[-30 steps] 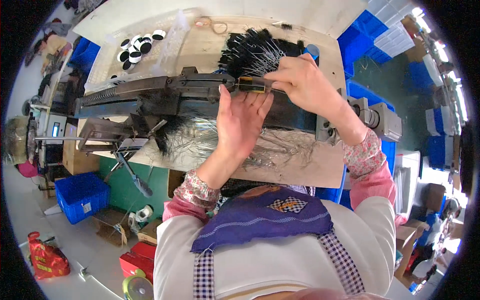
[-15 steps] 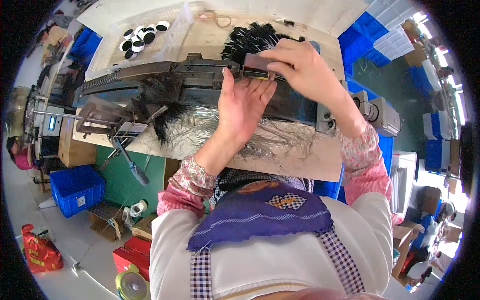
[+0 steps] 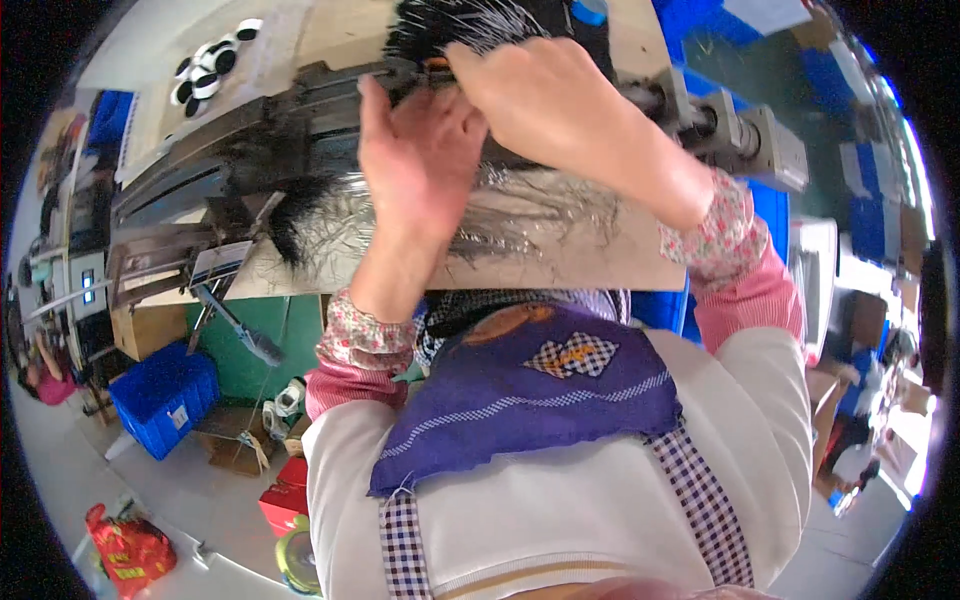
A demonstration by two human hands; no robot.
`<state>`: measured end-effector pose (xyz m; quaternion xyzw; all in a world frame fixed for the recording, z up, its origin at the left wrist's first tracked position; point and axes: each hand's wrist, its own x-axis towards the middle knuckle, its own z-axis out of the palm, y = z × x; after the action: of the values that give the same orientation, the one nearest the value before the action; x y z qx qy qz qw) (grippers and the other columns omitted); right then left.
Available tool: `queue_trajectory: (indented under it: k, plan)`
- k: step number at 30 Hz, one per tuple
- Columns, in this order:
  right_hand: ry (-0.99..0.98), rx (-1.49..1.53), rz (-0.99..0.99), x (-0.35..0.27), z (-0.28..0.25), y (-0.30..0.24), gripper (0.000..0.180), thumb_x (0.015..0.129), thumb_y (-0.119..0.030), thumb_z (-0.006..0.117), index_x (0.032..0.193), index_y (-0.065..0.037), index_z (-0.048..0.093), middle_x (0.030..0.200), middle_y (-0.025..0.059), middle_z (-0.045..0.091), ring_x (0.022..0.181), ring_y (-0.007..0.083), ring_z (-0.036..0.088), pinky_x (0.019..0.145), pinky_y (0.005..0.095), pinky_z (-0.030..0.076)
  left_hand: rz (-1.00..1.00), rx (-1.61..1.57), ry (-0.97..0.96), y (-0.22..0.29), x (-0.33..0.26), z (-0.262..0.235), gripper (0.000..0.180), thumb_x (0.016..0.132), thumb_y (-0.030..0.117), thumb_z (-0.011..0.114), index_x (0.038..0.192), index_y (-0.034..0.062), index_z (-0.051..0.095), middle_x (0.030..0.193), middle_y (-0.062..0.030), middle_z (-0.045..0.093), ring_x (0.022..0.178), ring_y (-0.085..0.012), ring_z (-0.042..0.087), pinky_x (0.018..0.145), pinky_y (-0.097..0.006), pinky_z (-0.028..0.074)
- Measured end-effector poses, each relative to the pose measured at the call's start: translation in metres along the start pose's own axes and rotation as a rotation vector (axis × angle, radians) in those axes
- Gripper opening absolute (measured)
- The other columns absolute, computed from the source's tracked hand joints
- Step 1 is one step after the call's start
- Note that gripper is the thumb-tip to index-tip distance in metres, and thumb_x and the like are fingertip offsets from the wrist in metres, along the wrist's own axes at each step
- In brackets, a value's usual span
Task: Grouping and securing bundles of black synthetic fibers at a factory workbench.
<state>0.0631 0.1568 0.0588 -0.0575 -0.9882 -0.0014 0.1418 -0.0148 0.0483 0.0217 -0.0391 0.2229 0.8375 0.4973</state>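
My left hand [image 3: 425,150] lies palm up against the dark metal rail of a bench machine [image 3: 245,130], thumb apart, fingers stretched and slightly bent. Over its fingertips my right hand [image 3: 545,95] is closed, knuckles up. What it grips is mostly hidden; a small orange-edged piece [image 3: 437,64] shows beside its index finger. Just beyond both hands lies a pile of black bristles with silvery wire stems [image 3: 465,22]. On the near side of the rail, loose thin wires [image 3: 530,215] and dark bristle tufts spread over the wooden bench [image 3: 590,262].
A pale plastic tray [image 3: 150,95] holds several black-and-white round caps [image 3: 210,68] at the far left. A metal arm [image 3: 235,325] juts past the bench's near left edge. The machine's cylindrical end [image 3: 745,140] sticks out at right. A blue bin [image 3: 165,395] stands on the floor.
The view has shifted, with the bench now higher in it. My right hand has turned knuckles up and closed in over my left fingers; the dark reddish flat block it held is mostly hidden now.
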Motion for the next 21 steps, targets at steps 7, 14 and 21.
queue_trajectory:
  k: [7, 14, 21]
  plan:
    - [-0.076, 0.049, 0.068, -0.017, 0.003, 0.005, 0.027, 0.078, -0.007, 0.056, 0.102, 0.004, 0.051, 0.073, 0.0177, 0.063, 0.069, 0.0342, 0.065, 0.055, 0.0413, 0.051, 0.003, 0.134, -0.103, -0.002, 0.013, -0.014, 0.042, 0.097, 0.036, 0.046, 0.111, -0.0031, 0.045, 0.111, -0.0146, 0.052, 0.111, -0.0268, 0.047, 0.102, -0.040, 0.036]
    - [-0.325, 0.325, 0.390, -0.184, 0.053, 0.013, 0.032, 0.080, -0.010, 0.060, 0.111, -0.008, 0.049, 0.097, 0.0166, 0.061, 0.089, 0.0364, 0.060, 0.071, 0.0469, 0.049, 0.026, 0.025, -0.050, -0.058, 0.010, -0.027, 0.020, 0.091, 0.018, 0.060, 0.101, 0.0027, 0.053, 0.107, -0.0091, 0.055, 0.099, -0.0192, 0.056, 0.092, -0.034, 0.050]
    - [-0.179, 0.551, 0.324, -0.199, 0.074, 0.024, 0.021, 0.082, -0.009, 0.064, 0.100, -0.004, 0.056, 0.090, 0.0126, 0.062, 0.083, 0.0317, 0.062, 0.071, 0.0395, 0.050, -0.161, 0.204, -0.227, -0.050, -0.037, -0.036, 0.041, 0.094, 0.016, 0.050, 0.128, -0.0069, 0.044, 0.128, -0.0208, 0.050, 0.120, -0.0328, 0.050, 0.105, -0.040, 0.039]
